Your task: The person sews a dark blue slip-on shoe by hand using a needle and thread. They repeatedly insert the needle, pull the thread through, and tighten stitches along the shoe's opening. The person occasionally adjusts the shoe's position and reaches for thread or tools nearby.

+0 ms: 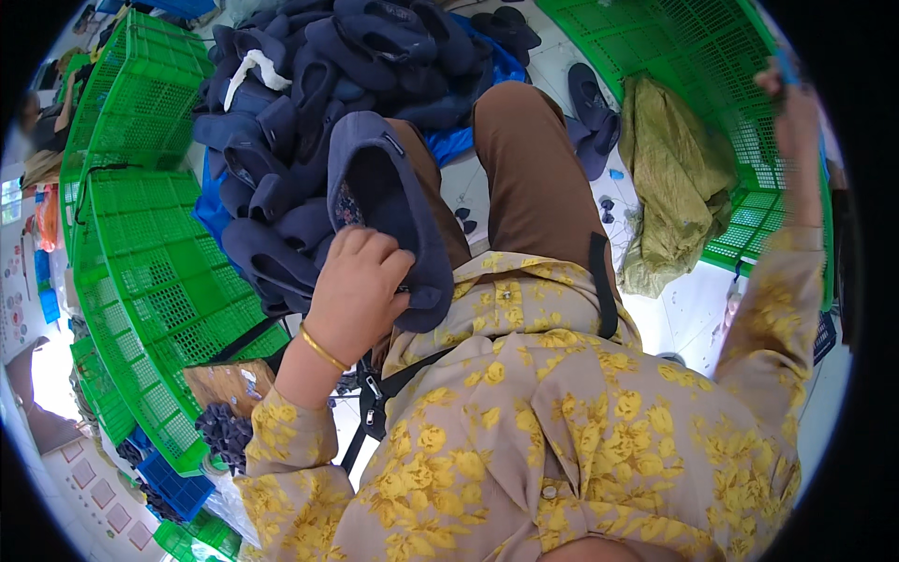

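My left hand [361,286] is closed on the heel end of a dark blue slip-on shoe [412,206], its opening facing up and its toe pointing away from me. A patterned lining shows inside the shoe, and it rests against my left leg. Beyond it lies a heap of similar dark blue shoes [375,42], with a white strip [255,73] on top. My right hand [794,122] is raised at the far right, next to green mesh crates. Its fingers are smeared by motion; something blue shows by them, and I cannot tell whether they hold it.
Tall green crates [154,281] line the left side, and another green crate [655,47] stands at the right. An olive woven sack [670,187] slumps before it. Two loose shoes [592,122] lie on the floor. Blue sheeting [454,142] spreads under the heap.
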`<state>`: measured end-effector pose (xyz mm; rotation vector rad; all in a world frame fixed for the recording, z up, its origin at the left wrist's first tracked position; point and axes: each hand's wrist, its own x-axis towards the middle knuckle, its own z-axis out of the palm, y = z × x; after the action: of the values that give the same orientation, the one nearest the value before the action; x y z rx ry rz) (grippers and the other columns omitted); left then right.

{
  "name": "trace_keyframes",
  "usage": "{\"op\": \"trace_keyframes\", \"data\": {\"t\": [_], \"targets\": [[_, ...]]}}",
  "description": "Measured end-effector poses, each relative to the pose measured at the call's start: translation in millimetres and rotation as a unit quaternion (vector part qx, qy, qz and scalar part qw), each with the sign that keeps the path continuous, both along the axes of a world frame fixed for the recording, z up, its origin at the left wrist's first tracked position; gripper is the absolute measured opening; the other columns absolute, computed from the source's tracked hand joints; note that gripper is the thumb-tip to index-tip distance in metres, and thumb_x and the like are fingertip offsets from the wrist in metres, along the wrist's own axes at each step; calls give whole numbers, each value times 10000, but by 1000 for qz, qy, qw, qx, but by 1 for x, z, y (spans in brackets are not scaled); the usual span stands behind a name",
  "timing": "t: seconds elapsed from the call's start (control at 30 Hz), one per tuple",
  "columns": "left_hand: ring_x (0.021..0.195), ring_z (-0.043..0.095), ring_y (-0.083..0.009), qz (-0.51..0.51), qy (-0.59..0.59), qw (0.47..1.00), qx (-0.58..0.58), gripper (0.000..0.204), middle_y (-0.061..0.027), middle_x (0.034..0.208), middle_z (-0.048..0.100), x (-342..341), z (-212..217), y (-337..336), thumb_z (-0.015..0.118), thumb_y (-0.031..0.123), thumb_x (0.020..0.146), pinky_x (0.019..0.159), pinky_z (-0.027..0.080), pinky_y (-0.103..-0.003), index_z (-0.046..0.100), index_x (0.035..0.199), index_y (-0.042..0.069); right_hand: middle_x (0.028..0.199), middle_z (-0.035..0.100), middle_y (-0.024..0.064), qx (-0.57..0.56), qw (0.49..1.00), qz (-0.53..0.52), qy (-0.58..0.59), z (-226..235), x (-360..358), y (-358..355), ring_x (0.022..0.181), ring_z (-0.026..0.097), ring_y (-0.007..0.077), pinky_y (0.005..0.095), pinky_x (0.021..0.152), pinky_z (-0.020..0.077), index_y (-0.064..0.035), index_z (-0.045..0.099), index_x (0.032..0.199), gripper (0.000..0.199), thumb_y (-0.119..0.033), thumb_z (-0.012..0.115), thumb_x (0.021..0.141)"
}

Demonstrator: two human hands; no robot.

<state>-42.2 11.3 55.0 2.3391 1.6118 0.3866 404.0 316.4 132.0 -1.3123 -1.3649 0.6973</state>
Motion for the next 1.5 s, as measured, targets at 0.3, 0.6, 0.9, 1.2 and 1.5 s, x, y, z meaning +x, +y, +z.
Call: {"op": "trace_keyframes", "data": {"t": [0.3, 0.6, 0.9, 1.2, 1.5], "targets": [[773, 520, -274, 216, -92, 971, -46, 271, -52, 786, 539, 9, -17, -51, 801, 164, 681, 730, 406, -378, 639, 886, 90, 843, 674, 87, -141, 831, 531, -84, -104, -219, -194, 722, 650, 200, 311, 669, 502, -79, 643, 1011, 128, -137, 651, 898], [758, 503, -237, 287, -293, 908, -83, 217, -64, 787, 537, 16, -34, -65, 769, 34, 705, 686, 422, -330, 644, 881, 54, 803, 665, 173, -153, 743, 637, -138, -117, -250, -223, 774, 653, 360, 403, 681, 511, -66, 678, 1009, 286, 13, 598, 746], [746, 504, -188, 281, -336, 894, -97, 212, -47, 807, 549, 12, -42, -65, 772, 22, 709, 679, 416, -282, 652, 883, 42, 787, 651, 186, -183, 706, 667, -151, -109, -250, -215, 754, 639, 366, 413, 668, 500, -42, 679, 982, 317, 23, 588, 685], [736, 483, -129, 268, -353, 889, -112, 185, -20, 827, 534, 8, -43, -64, 765, 19, 734, 667, 401, -236, 662, 888, 16, 823, 666, 191, -165, 690, 678, -192, -108, -257, -210, 808, 649, 374, 433, 702, 501, -51, 685, 1007, 342, 30, 567, 696], [740, 465, -105, 267, -411, 860, -141, 168, -3, 841, 529, 6, -52, -66, 758, 13, 755, 656, 370, -224, 671, 898, 18, 883, 686, 178, -186, 690, 680, -165, -124, -256, -214, 862, 652, 375, 448, 756, 491, -107, 663, 1101, 407, 39, 535, 743]]}}
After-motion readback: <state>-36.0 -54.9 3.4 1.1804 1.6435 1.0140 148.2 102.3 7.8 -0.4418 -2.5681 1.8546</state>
